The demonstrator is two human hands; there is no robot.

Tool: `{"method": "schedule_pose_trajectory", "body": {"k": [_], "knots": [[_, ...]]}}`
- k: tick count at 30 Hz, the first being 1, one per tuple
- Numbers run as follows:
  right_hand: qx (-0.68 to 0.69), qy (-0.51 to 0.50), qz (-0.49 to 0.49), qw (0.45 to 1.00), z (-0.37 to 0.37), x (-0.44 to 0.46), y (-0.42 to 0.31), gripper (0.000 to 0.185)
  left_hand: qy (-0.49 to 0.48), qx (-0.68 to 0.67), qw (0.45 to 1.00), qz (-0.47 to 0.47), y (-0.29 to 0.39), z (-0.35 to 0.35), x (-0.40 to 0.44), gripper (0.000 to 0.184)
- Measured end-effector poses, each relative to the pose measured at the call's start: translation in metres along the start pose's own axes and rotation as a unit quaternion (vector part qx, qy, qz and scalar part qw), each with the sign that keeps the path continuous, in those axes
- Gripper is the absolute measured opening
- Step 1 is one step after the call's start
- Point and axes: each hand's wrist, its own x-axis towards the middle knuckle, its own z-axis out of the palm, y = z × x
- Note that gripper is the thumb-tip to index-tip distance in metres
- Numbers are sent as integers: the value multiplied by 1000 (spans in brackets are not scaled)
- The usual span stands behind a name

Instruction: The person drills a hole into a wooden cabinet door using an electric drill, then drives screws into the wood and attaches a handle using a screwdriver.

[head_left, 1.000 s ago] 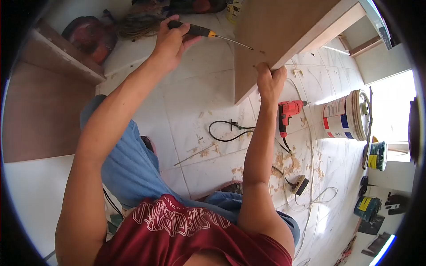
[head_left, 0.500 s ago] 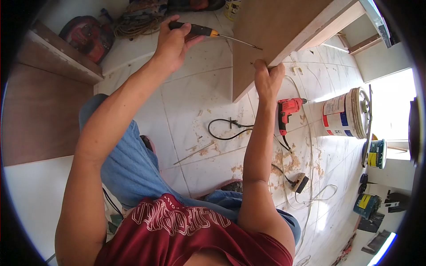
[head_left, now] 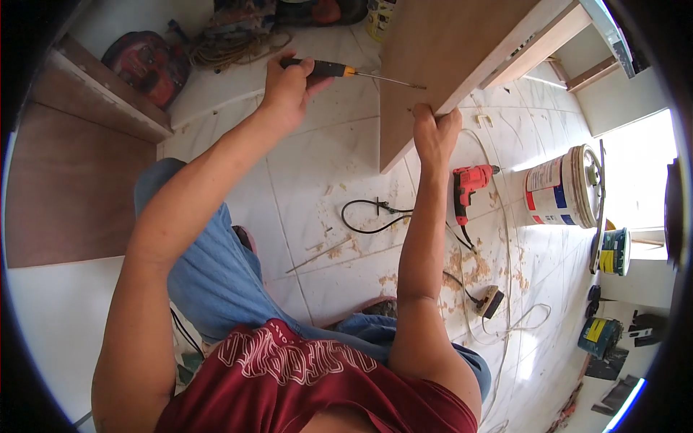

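My left hand (head_left: 287, 90) is closed round the black and orange handle of a screwdriver (head_left: 325, 68). The long shaft points right, its tip meeting the face of a brown wooden panel (head_left: 426, 43) near a small dark spot. Just below the tip, my right hand (head_left: 437, 137) grips the panel's edge, thumb side against the face; some of its fingers are hidden behind the wood. A red power drill (head_left: 471, 189) lies on the floor to the right of my right forearm.
A white paint bucket (head_left: 559, 189) stands at right, with smaller green tubs (head_left: 613, 251) beyond. Cords, wood shavings (head_left: 473, 270) and a socket block (head_left: 491, 302) lie on the tiled floor (head_left: 310, 187). A red machine (head_left: 148, 68) sits at upper left beside a wooden frame (head_left: 79, 180).
My left hand and the screwdriver handle have dropped a little, so the shaft slopes less. The whole view has shifted slightly. My right hand keeps its hold on the panel.
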Motion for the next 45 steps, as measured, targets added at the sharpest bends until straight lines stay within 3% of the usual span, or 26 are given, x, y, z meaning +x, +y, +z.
{"method": "schedule_pose_trajectory", "body": {"k": [9,15,18,21,24,27,30,33,36,39,41,43,45], "knots": [[-7,5,-14,1000,2,-1,1,26,24,-80,996,-22,6,4,-5,37],[3,40,-20,999,3,-3,-6,28,-117,-119,984,-56,11,-17,19,34],[-4,55,-15,998,2,-3,-10,31,-46,-40,995,-85,14,-6,9,38],[-12,55,3,998,0,-2,-5,32,-71,5,997,-32,12,-14,10,34],[4,51,15,999,-2,-2,-8,31,-100,-46,992,-57,20,-17,7,38],[23,62,7,998,-1,-1,-1,29,-137,18,979,-152,27,-22,0,34],[17,70,-5,997,-1,-2,3,28,-162,261,935,-178,41,-48,17,31],[0,66,-16,998,-2,-1,2,27,-205,237,942,-118,46,-44,12,35],[5,66,-15,998,3,-5,-7,23,-163,151,971,-94,57,-21,-7,36],[1,62,-11,998,5,-7,-13,21,-192,146,957,-164,60,-32,2,38],[1,62,-21,998,8,-8,-9,20,-211,281,917,-186,71,-43,11,35],[8,51,-34,998,12,-9,-5,25,-200,328,908,-167,73,-45,16,32],[1,39,-32,999,16,-10,-3,31,-162,287,938,-107,67,-46,21,29]]}}
